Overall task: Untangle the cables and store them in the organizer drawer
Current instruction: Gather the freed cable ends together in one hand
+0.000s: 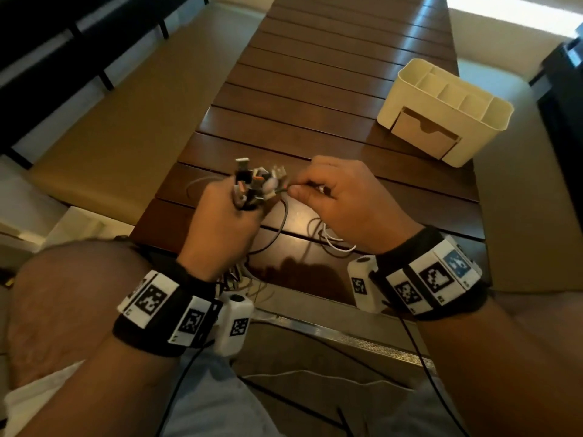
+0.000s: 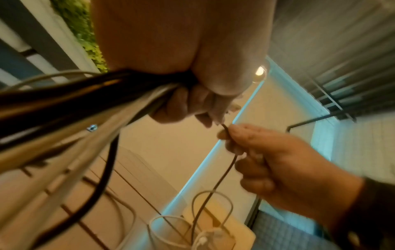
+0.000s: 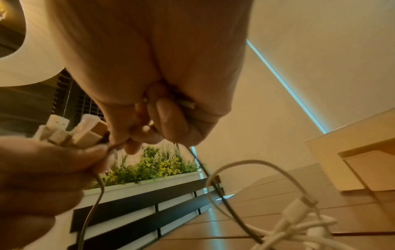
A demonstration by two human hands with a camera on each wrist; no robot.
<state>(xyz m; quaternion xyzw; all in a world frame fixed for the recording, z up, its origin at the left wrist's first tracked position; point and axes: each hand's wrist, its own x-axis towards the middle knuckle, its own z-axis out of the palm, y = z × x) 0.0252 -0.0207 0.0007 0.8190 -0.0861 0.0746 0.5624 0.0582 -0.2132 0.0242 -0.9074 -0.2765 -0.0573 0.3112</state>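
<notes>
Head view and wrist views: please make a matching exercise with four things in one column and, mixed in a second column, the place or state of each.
Things:
1. left hand
2. right hand
3. organizer drawer
4. white cable

States:
A. closed, in the cream organizer
B. lies coiled on the wooden table
C. its grip holds the bundle of cable plugs
D. pinches one thin dark cable

Pairs: 1-C, 2-D, 3-A, 4-B

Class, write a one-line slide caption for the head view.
Left hand grips a bundle of cable plugs while right hand pinches one thin cable; organizer drawer shut.
</notes>
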